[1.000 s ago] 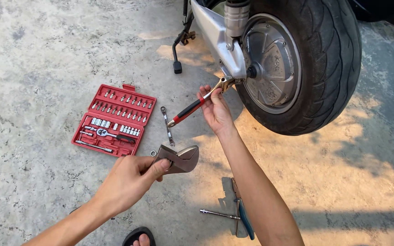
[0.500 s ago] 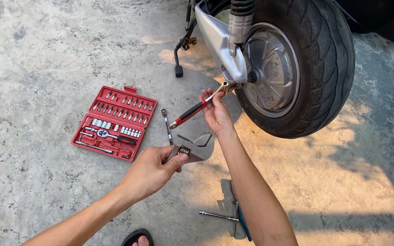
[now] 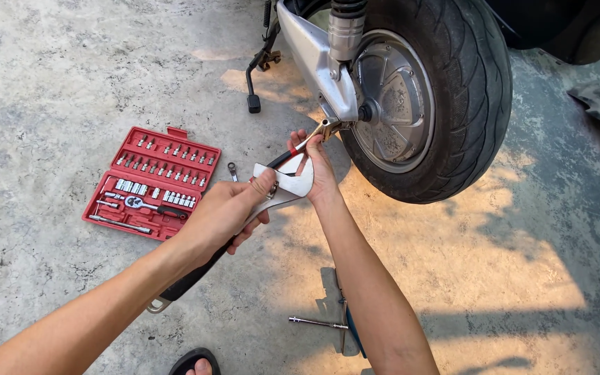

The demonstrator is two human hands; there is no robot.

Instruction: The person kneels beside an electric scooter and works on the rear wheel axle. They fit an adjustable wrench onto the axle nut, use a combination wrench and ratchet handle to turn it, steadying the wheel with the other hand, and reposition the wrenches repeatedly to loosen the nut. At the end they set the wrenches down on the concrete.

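Note:
My left hand (image 3: 225,215) grips a large adjustable wrench (image 3: 282,186) near its jaw, thumb on the adjuster; the black handle runs back under my forearm. My right hand (image 3: 319,170) holds red-handled pliers (image 3: 312,141), whose jaws touch a part at the lower end of the silver swingarm (image 3: 317,59), beside the hub (image 3: 390,104) of a scooter's rear wheel (image 3: 467,104). The wrench head sits just left of my right hand, partly covering the pliers' handles.
An open red socket set case (image 3: 153,184) lies on the concrete at left, a small wrench (image 3: 232,171) beside it. A T-handle tool and a blue-handled tool (image 3: 345,326) lie near my right elbow. The kickstand (image 3: 253,76) stands behind. A sandal tip (image 3: 192,362) shows below.
My left hand has carried the adjustable wrench up and right, toward my right hand and the wheel. The right hand stays with the pliers at the swingarm.

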